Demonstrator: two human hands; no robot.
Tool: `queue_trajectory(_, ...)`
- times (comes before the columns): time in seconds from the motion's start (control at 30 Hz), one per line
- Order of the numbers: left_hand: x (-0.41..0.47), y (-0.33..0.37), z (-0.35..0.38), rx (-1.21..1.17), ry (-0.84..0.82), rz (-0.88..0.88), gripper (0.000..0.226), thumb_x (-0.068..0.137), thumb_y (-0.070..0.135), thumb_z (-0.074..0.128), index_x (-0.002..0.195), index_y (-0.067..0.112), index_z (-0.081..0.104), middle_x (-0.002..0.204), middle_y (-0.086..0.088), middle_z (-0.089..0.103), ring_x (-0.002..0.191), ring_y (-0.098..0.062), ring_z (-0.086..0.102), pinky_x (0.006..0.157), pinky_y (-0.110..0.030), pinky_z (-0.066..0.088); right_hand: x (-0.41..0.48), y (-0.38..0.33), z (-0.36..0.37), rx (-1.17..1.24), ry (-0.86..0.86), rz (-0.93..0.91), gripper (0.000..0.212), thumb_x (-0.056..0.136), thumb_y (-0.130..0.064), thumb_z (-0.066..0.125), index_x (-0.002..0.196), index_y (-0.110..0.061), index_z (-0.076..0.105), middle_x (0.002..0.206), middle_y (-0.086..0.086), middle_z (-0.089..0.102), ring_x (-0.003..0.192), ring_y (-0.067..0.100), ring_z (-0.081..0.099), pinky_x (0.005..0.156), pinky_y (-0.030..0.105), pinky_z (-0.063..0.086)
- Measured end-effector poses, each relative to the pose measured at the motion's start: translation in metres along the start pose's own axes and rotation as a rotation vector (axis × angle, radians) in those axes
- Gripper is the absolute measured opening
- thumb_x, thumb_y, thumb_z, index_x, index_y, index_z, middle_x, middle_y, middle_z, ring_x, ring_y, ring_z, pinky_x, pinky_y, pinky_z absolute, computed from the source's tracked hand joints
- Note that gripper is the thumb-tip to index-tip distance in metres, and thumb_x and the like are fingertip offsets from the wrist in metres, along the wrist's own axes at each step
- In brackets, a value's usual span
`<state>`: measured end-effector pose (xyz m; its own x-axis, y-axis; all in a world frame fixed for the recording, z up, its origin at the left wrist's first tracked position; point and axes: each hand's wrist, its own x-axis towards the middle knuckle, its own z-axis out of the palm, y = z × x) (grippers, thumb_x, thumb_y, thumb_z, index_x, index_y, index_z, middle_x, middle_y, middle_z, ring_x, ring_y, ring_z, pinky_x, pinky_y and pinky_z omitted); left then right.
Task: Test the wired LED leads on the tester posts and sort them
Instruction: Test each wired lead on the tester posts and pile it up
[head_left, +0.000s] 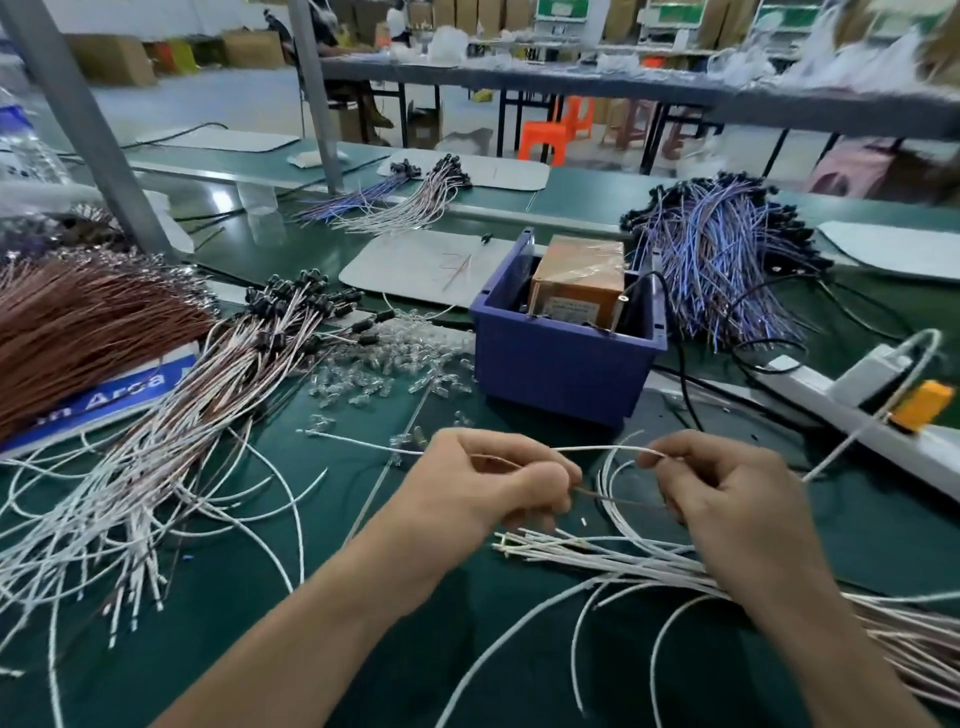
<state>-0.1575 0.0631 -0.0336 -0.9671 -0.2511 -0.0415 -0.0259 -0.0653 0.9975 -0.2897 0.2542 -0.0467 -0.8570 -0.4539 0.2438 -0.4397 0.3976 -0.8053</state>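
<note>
Seen from the head camera, the left hand (488, 488) has its fingers curled and pinches a white lead (597, 448). The right hand (727, 499) pinches the same lead between thumb and forefinger a little farther along, so a short span runs taut between them above the green mat (363, 597). Past the left hand's grip the lead trails off to the left, low over the mat; whether an LED sits at that end cannot be told. Just below the taut span a thinner brown wire (618, 500) also crosses from the left fingers to the right ones. Under the right wrist, on the near side of the grip, lies a bundle of white leads (597, 551) with its ends pointing left. Straight beyond the grip stands a blue bin (561, 358) holding a tape-wrapped brown box (579, 280). Beyond and left of the grip lies a scatter of clear LEDs (384, 364), and farther left a spread pile of white-and-brown leads with black caps (260, 343). Beyond and right of the grip, behind the bin, sits a heap of blue and purple leads (722, 265).
</note>
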Motion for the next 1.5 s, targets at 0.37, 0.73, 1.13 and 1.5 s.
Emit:
queue_trajectory(0.37,0.007,-0.036,-0.009,0.717,0.464,0.148,0.018,0.087,0.022,0.078,0.079,0.039,0.076,0.073,0.028,0.070,0.069,0.004,0.066,0.066,-0.006,0.045,0.000,-0.005,-0.019,-0.394,0.061,0.069,0.015,0.081,-0.023,0.072,0.083,-0.037,0.078,0.065,-0.022,0.068,0.070,0.009,0.067,0.068,0.026,0.048)
queue_trajectory(0.73,-0.002,-0.030,0.003,0.694,0.211,0.204,0.020,0.076,0.047,0.068,0.091,0.042,0.081,0.102,0.029,0.070,0.102,0.005,0.065,0.088,-0.008,0.042,0.004,0.001,-0.012,-0.083,0.081,0.160,0.033,0.086,-0.010,0.071,0.069,-0.038,0.075,0.062,-0.016,0.070,0.063,0.004,0.064,0.054,0.012,0.045)
queue_trajectory(1.13,-0.006,-0.028,0.006,0.533,0.216,0.244,0.020,0.075,0.042,0.079,0.095,0.041,0.081,0.082,0.020,0.076,0.075,-0.009,0.069,0.071,-0.011,0.048,0.004,0.002,-0.007,0.030,0.145,0.222,0.030,0.089,-0.013,0.068,0.079,-0.041,0.077,0.065,-0.012,0.072,0.058,0.012,0.064,0.059,0.032,0.055)
queue_trajectory(1.5,-0.007,-0.035,0.013,0.794,0.335,0.373,0.020,0.078,0.050,0.070,0.070,0.034,0.077,0.064,0.016,0.058,0.069,-0.010,0.052,0.071,-0.015,0.036,0.003,0.006,0.000,0.065,0.036,0.223,0.029,0.092,-0.015,0.065,0.084,-0.040,0.077,0.062,-0.005,0.070,0.053,0.011,0.058,0.058,0.034,0.051)
